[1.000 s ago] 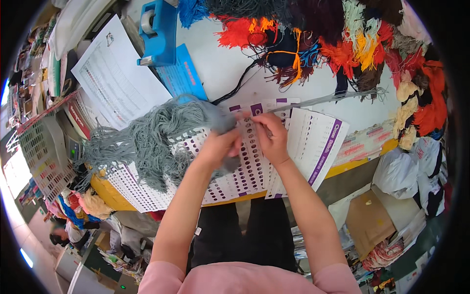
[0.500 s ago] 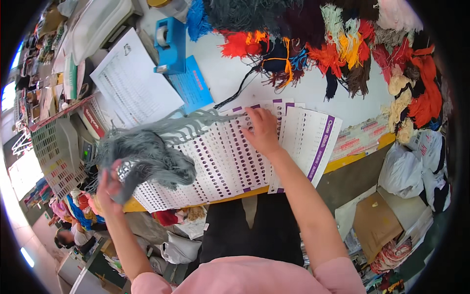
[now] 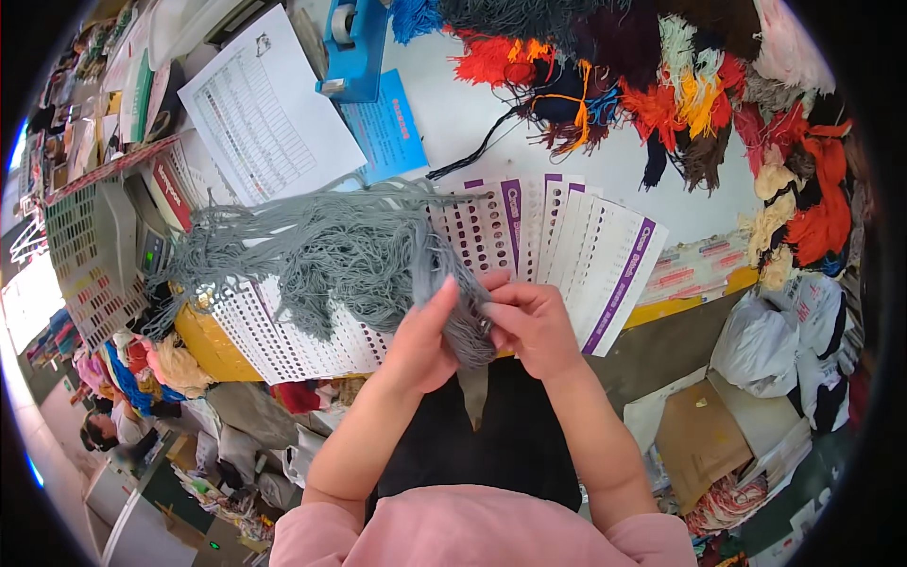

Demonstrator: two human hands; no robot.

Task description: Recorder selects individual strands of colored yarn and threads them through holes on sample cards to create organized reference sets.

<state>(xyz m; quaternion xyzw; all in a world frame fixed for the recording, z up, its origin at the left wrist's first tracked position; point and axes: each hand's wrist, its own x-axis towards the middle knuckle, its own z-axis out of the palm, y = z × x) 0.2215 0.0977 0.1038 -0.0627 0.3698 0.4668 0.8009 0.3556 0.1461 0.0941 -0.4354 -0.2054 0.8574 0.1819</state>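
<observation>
A large loose bundle of grey-blue yarn (image 3: 354,250) lies across several white punched cards (image 3: 487,231) with purple edge strips. One end of the bundle is gathered at the table's front edge between my hands. My left hand (image 3: 425,335) is wrapped round this end, thumb pointing up. My right hand (image 3: 534,326) pinches strands of the same yarn from the right side, its fingertips close to the left hand. Yarn hides part of the cards and some of my fingers.
A blue tape dispenser (image 3: 354,47), a printed sheet (image 3: 274,113) and a blue card (image 3: 387,128) lie at the back left. Coloured yarn bundles (image 3: 652,109) line the far right. White plastic bags (image 3: 765,331) and a cardboard box (image 3: 699,444) are at lower right.
My left hand has come in from the far left with the yarn to the middle. The right hand has moved down and closer, now meeting it at the gathered end.
</observation>
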